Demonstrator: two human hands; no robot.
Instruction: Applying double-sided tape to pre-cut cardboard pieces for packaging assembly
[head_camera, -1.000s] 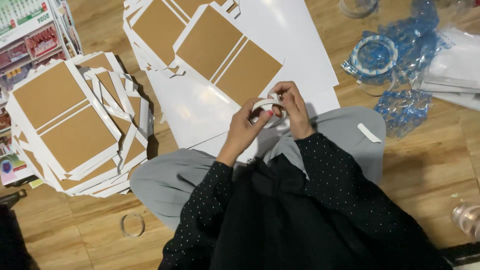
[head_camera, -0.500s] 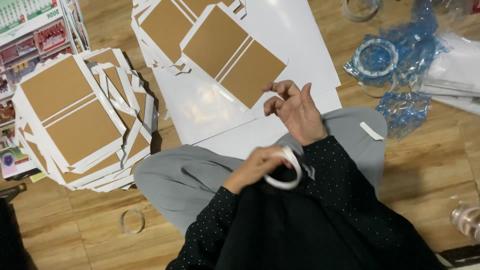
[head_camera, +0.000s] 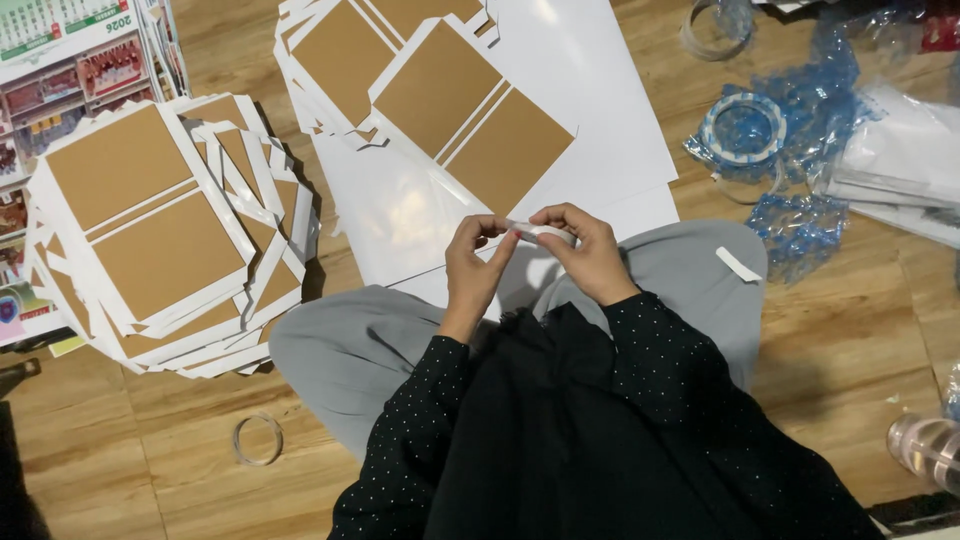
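While brown-and-white card stacks (head_camera: 150, 230) lie nearby, left hand (head_camera: 475, 268) and right hand (head_camera: 585, 250) both pinch a white tape roll (head_camera: 545, 233).

Colourful printed calendar sheets (head_camera: 60, 70) top left; blue plastic wrappers (head_camera: 800, 130) top right

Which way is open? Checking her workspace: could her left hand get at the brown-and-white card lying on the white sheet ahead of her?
Probably yes. The left hand is busy on the tape roll with the right hand, but the card lies on the white sheet just ahead, nothing between.
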